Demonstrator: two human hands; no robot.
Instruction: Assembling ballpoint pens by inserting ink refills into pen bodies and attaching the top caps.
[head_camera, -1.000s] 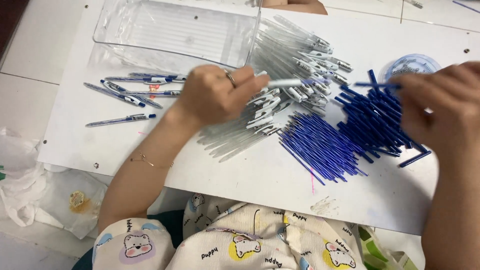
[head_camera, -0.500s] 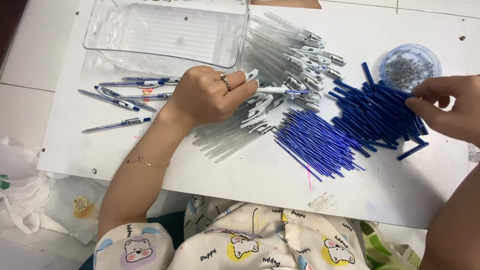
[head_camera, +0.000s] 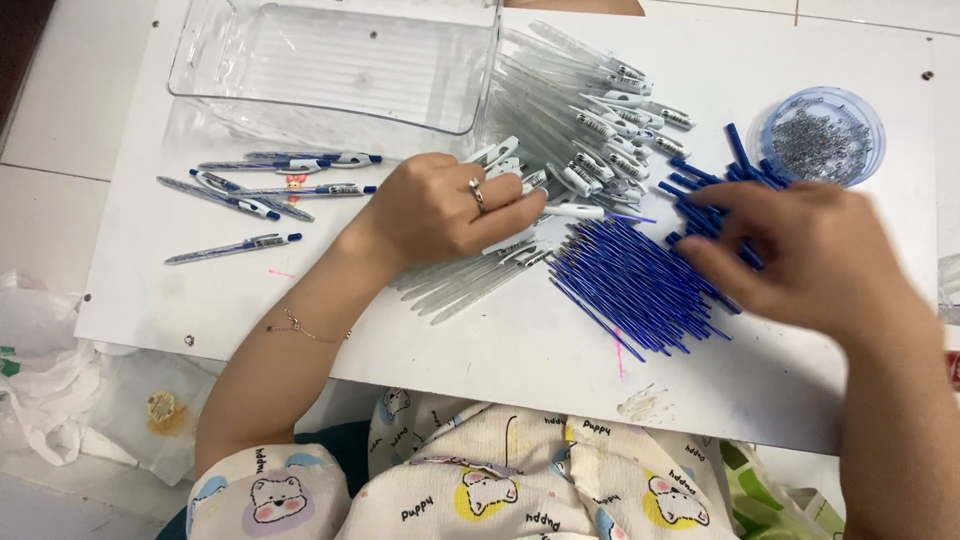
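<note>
The left hand (head_camera: 450, 205) grips a clear pen barrel (head_camera: 575, 211) with a white clip, fingers closed around it, and holds it level just above the table (head_camera: 560, 350) with its tip pointing right toward the blue refills (head_camera: 635, 280). A ring shows on one finger of that hand. The hand rests over a heap of clear barrels (head_camera: 570, 110) that fans from beneath the palm up toward the clear bin (head_camera: 340, 65) at the far edge of the table. The right hand (head_camera: 800, 250) is blurred, its fingers curled down onto the refill pile; whether it has pinched a refill cannot be told. The refills lie in a loose slanted stack between the two hands, the shorter blue pieces at its upper right reaching to a round blue dish (head_camera: 822, 135) of small metal parts. Left of the left hand, well apart from the heap, several finished pens (head_camera: 285, 185) with blue tips lie scattered on the white table.
</note>
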